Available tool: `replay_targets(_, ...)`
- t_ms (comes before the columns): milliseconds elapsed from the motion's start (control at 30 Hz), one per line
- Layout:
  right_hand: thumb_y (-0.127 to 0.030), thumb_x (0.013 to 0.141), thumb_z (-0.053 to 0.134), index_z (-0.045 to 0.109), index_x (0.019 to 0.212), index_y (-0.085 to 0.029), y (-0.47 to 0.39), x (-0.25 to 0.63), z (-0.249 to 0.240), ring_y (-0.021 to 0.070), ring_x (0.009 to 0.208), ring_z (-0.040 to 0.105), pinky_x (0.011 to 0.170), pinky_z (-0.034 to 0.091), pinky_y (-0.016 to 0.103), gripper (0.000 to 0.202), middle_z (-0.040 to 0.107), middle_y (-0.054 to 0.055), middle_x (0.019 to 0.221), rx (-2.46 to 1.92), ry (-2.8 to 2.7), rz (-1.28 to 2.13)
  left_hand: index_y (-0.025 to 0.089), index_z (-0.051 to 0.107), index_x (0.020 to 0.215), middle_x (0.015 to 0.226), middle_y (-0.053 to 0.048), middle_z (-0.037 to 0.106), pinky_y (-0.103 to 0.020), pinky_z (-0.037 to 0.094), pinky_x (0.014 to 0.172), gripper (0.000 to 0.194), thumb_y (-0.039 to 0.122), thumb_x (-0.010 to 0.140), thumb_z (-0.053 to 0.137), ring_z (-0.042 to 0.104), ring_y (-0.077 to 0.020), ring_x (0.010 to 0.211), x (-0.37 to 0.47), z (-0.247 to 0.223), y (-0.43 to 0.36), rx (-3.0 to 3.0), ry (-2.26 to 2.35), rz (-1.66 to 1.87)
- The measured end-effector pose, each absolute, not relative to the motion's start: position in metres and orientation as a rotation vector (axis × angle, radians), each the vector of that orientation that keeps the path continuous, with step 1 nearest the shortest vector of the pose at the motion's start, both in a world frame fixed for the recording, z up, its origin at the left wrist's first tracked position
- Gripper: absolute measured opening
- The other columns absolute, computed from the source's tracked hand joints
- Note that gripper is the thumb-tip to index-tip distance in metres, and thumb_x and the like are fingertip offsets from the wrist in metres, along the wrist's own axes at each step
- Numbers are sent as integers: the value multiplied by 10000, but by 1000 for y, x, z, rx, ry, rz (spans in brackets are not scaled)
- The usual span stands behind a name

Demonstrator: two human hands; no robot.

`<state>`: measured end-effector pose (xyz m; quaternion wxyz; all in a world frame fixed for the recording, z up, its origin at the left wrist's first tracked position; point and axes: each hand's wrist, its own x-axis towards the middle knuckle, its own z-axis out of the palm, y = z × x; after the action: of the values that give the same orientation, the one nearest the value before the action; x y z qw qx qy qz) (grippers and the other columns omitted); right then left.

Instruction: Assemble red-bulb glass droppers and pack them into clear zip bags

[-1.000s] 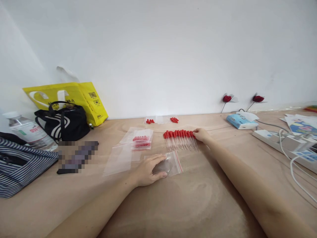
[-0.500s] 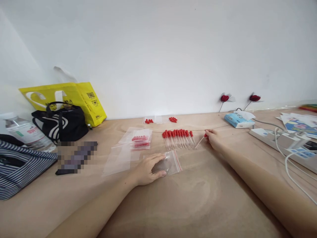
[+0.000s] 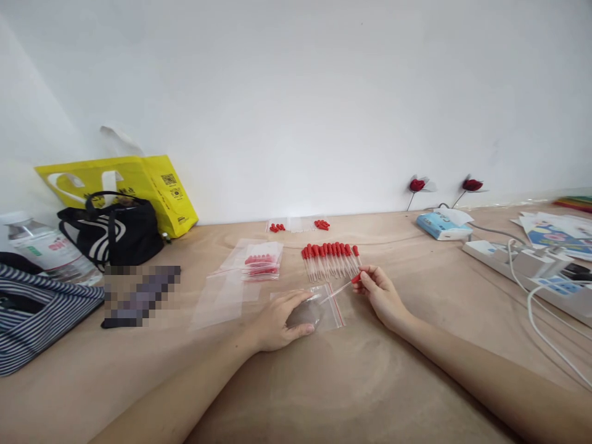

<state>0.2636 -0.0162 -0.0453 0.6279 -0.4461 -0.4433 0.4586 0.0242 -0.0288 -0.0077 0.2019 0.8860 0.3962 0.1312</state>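
My left hand (image 3: 284, 322) grips the sides of a clear zip bag (image 3: 330, 317) lying on the table, thumb and fingers curved around it so that its mouth bulges. In my right hand (image 3: 377, 293) a dropper (image 3: 340, 288) is pinched by its red rubber bulb. Its clear tube points left, with the tip at the bag's mouth; whether it is inside I cannot tell. Just behind lies a row of several red-bulbed droppers (image 3: 328, 259), side by side. Left of them, filled zip bags (image 3: 262, 266) with red bulbs are stacked over flat clear bags (image 3: 217, 302).
At the wall lie two small groups of red bulbs (image 3: 277, 227) on clear plastic. A yellow bag (image 3: 171, 197), a black bag (image 3: 124, 237) and a striped pouch (image 3: 50, 320) stand left. Right are a tissue pack (image 3: 441, 226) and a power strip (image 3: 531, 268) with cables.
My right hand has moved left and nearer with the dropper, from the right end of the row to the zip bag's mouth. My left hand stays on the bag.
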Motion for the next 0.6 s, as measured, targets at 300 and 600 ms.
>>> replay_targets(300,-475,641,638,470,801,-197,-25,255,-44,101,586,510,601,414,262,362,554,-24,650,-980,-1285,1210,242,336,1280,1326,-58,395,-406,310,982,595,445,755,529,358,-242,1206,45,-12,-30,2462,1098,380)
replay_targets(600,-471,614,652,517,757,-182,-8,293,-34,94,580,497,582,395,237,350,559,-20,632,-1061,-1143,1061,233,364,1256,1311,-56,414,-398,328,973,554,433,764,521,394,-229,1177,43,-13,-32,2471,1080,384)
